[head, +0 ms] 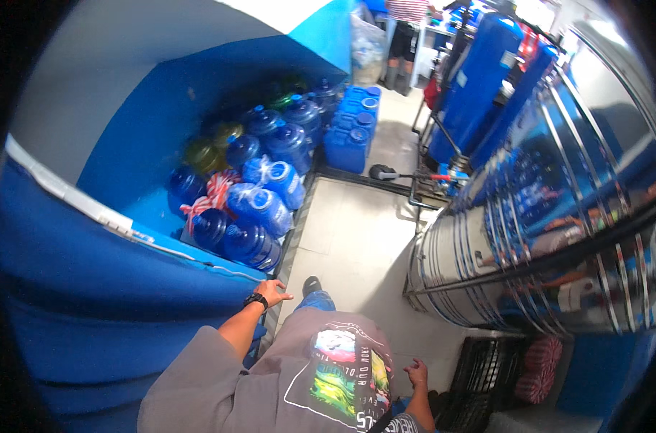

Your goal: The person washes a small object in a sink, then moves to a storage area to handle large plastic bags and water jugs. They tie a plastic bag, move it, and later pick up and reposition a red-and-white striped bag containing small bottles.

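My left hand [274,293], with a black watch [256,300] at the wrist, is held out with its fingers apart and nothing in it. It is nearest the end of the low blue wall [187,251]; whether the fingertips touch it I cannot tell. Just beyond that wall stand large blue water bottles [250,244] and plastic-wrapped blue containers [262,204]. Low at my right side hangs my right hand [416,372], empty, its fingers loosely spread. A black plastic crate [482,368] lies to the right of that hand.
Several blue jerrycans [349,130] stand ahead on the left. Tall stainless steel tanks [468,249] and blue filter cylinders [477,81] line the right. Pipes and a red-handled valve [440,177] jut near the walkway. A person [405,38] stands at the far end. Pale tiles [344,227] cover the floor.
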The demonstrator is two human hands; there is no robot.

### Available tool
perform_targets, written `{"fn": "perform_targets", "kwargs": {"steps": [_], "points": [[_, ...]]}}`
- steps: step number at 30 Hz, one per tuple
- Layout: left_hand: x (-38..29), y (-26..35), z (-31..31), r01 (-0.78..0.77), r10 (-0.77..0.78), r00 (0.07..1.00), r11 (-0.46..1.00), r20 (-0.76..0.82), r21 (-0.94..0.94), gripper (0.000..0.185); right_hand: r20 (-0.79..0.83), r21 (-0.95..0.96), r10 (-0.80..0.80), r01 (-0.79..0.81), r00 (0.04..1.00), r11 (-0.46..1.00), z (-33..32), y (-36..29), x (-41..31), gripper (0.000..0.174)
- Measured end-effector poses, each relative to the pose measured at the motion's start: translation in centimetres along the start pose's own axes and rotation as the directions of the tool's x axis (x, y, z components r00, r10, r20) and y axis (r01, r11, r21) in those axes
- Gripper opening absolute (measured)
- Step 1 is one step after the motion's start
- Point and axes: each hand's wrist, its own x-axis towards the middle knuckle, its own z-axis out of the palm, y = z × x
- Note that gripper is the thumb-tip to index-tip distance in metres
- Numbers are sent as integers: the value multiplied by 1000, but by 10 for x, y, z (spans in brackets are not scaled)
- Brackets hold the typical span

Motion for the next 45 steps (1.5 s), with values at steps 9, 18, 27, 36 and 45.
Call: {"fn": "perform_targets", "kwargs": {"steps": [9, 18, 27, 36, 45], "points": [[12, -82, 42, 72, -43, 975, 989, 216, -128, 68, 66, -129, -111, 119, 992, 985, 15, -73, 53, 55], [58, -65, 36, -10, 43, 972, 990, 233, -142, 68, 100, -64, -145, 152, 984, 986, 40, -67, 63, 54], [120, -54, 5, -81, 143, 957, 967, 251, -242, 62, 86, -170, -31, 45, 996, 984, 41, -88, 45, 53], [180, -96, -30, -48, 111, 959, 970, 260, -238, 65, 49, -134, -73, 79, 996, 988, 95, -157, 75, 51], [187, -105, -89, -42, -202, 826, 909, -526, -414, 88, 134, -104, -101, 116, 986, 988, 103, -267, 105, 52]]}}
